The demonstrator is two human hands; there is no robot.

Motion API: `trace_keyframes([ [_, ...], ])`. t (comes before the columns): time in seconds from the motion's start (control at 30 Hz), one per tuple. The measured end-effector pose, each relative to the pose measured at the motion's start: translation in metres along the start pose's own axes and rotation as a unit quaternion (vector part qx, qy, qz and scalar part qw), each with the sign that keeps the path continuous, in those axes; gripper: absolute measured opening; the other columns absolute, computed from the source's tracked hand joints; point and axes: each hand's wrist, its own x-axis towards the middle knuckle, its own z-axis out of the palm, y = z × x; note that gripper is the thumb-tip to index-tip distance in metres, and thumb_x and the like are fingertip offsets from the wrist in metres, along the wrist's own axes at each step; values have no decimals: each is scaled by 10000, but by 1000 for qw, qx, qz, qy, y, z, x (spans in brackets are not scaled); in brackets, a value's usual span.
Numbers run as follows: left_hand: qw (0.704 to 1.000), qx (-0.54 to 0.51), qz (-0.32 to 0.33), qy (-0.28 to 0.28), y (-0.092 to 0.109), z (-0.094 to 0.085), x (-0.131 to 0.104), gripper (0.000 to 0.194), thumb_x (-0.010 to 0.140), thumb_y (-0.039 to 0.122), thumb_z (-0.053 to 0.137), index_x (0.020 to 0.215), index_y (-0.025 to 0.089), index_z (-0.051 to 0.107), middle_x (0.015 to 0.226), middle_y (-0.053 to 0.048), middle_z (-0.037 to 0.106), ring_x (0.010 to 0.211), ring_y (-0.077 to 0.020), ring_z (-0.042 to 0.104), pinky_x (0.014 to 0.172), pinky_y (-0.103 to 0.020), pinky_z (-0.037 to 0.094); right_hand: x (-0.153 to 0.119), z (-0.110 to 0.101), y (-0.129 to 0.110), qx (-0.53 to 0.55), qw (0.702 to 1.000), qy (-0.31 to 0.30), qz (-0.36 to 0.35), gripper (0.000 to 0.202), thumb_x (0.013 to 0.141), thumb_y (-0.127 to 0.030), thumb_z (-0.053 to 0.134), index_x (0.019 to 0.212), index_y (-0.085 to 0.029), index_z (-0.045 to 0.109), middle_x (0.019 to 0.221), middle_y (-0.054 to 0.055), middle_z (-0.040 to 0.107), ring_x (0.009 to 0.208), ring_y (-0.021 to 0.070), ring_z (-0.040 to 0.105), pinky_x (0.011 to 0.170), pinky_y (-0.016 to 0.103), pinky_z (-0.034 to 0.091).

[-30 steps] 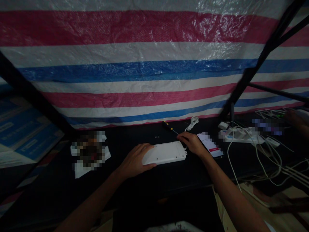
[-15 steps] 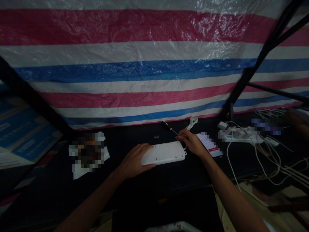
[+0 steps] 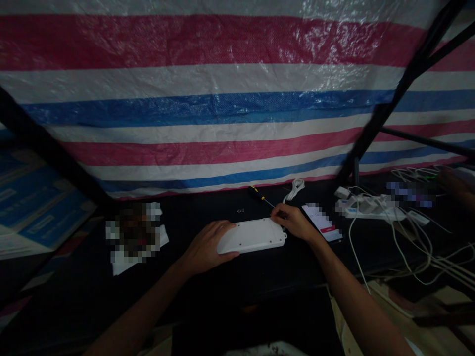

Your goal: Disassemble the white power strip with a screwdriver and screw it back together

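A long white case with small dark screws or screw holes on its face lies on the black table. My left hand grips its left end, thumb along the near edge and fingers over the far edge. At the top right corner of the case, my right hand has its fingertips pinched together; what they hold is too small to make out. Behind the case lie several tiny screws. A screwdriver with a black and yellow handle points toward my right hand, beside a bundled white cable.
Right of my right hand lies a phone. Farther right are a white power strip and tangled cables. A blurred item on white paper is at the left. Another person's hand shows at the far right.
My right hand's fingertips have shifted slightly down and right onto the corner of the case. My left hand and the case have stayed in place.
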Motion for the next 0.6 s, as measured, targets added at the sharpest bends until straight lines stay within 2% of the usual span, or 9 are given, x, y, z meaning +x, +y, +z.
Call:
trace_keyframes([
  [0.2,1000,3,-3,-3,0,1,0,736,909,609,763,1524,276,535,1502,-101,594,1351,-320,571,1185,-472,441,-4,-5,-11,-36,998,-32,-44,219,1020,-382,643,892,-228,730,1020,61,769,931,227,717,842,348,537],
  [0.3,1000,4,-6,-5,0,1,0,733,904,605,769,1522,283,542,1497,-96,600,1345,-320,576,1181,-472,444,-6,-2,-20,-101,992,-14,-78,308,1059,-440,594,895,-235,755,1076,89,771,981,251,723,890,387,551],
  [0.43,1000,3,-1,-4,0,0,0,729,917,614,750,1533,286,536,1501,-94,596,1347,-319,576,1177,-465,451,-9,6,-30,-189,972,-2,-143,314,1085,-423,556,963,-245,785,1133,117,771,1055,286,691,996,462,521],
  [0.6,1000,6,2,-1,0,-1,0,726,924,605,747,1538,289,525,1509,-92,594,1355,-327,573,1187,-479,443,-9,9,-29,-226,966,35,-124,384,1122,-387,463,975,-240,786,1042,120,777,965,280,663,935,470,494],
])
